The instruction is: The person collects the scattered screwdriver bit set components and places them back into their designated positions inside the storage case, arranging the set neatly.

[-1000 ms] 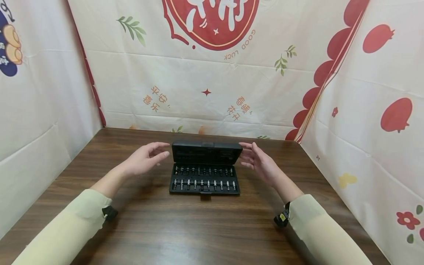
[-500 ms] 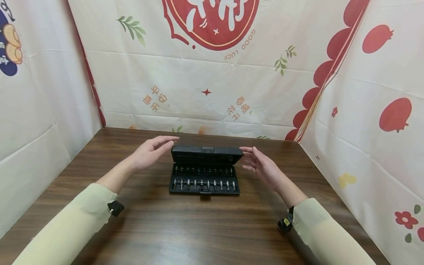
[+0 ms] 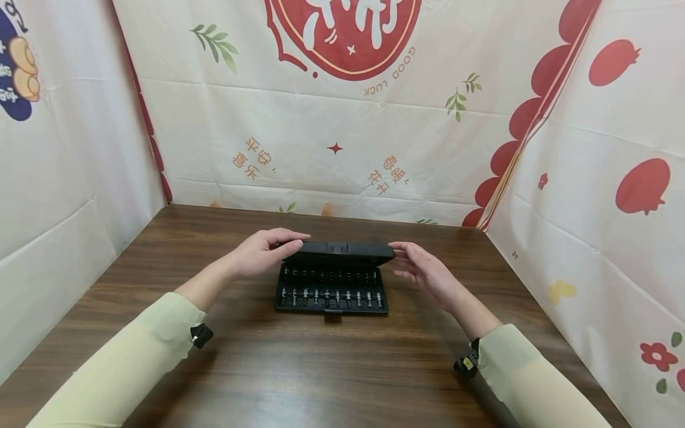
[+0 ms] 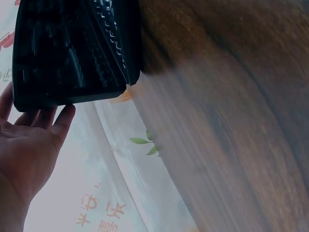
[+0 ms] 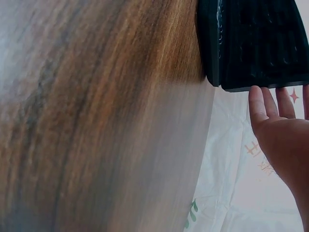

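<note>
A black plastic bit socket case point(image 3: 331, 311) lies on the table with its hinged lid point(image 3: 342, 252) tilted partly down over it. Two rows of small metal bit sockets point(image 3: 327, 296) sit in its base; the lid shades the back row. My left hand point(image 3: 262, 252) touches the lid's left end, its fingers fairly straight along the upper edge and the thumb near the front corner. At the lid's right end is my right hand point(image 3: 425, 270), fingertips against the side. In the right wrist view, those fingers point(image 5: 258, 104) reach up to the lid's edge, extended.
The brown wood-grain table point(image 3: 321, 368) spreads around the case. A printed white cloth point(image 3: 299, 113) hangs behind it, and similar cloth encloses the left and right sides. Each wrist wears a black strapped device, such as the right one point(image 3: 467, 362).
The lid has tilted further down toward the base. My left hand has moved right, from beside the lid onto its left end. My right hand has lowered slightly with the lid.
</note>
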A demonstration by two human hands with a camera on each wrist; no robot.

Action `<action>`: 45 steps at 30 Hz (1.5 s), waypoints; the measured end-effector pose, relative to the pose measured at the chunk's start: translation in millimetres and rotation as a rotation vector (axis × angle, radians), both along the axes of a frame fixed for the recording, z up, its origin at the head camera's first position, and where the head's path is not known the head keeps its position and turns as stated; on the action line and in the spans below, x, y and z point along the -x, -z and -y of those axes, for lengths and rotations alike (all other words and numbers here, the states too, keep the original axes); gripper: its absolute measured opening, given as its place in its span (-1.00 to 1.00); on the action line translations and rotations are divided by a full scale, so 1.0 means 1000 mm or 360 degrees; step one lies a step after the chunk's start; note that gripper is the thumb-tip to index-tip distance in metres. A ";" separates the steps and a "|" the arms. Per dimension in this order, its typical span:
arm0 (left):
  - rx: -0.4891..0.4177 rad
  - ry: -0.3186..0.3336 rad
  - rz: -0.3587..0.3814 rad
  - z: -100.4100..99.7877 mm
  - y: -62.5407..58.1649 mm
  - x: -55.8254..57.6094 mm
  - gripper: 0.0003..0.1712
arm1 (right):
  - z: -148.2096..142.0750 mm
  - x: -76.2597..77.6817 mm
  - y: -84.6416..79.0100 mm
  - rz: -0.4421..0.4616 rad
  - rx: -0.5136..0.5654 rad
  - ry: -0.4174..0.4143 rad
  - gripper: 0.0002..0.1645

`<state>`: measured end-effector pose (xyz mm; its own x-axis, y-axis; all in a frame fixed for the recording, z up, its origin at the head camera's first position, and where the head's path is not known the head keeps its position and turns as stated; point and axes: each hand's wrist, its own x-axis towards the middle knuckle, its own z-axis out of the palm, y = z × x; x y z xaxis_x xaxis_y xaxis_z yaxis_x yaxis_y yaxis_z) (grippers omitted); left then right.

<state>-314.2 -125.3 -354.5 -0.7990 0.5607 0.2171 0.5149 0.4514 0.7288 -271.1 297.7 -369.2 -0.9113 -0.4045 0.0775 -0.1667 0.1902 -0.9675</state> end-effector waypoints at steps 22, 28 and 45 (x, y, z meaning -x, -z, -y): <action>0.0118 0.0087 -0.0150 -0.005 0.016 -0.009 -0.56 | 0.020 0.009 -0.003 -0.0295 -0.0625 -0.0009 -0.39; 0.0164 0.0147 -0.0146 -0.003 0.021 -0.015 -0.57 | 0.029 0.008 0.001 -0.0416 -0.0775 -0.0091 -0.42; 0.0520 0.0318 -0.0138 -0.010 0.030 -0.024 -0.37 | 0.040 -0.010 0.009 -0.0503 -0.1110 -0.0191 -0.42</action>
<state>-290.6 -115.1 -384.2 -0.6534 0.7543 0.0632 0.6695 0.5370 0.5132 -260.8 257.3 -378.4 -0.8350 -0.5499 0.0177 -0.4730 0.7010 -0.5337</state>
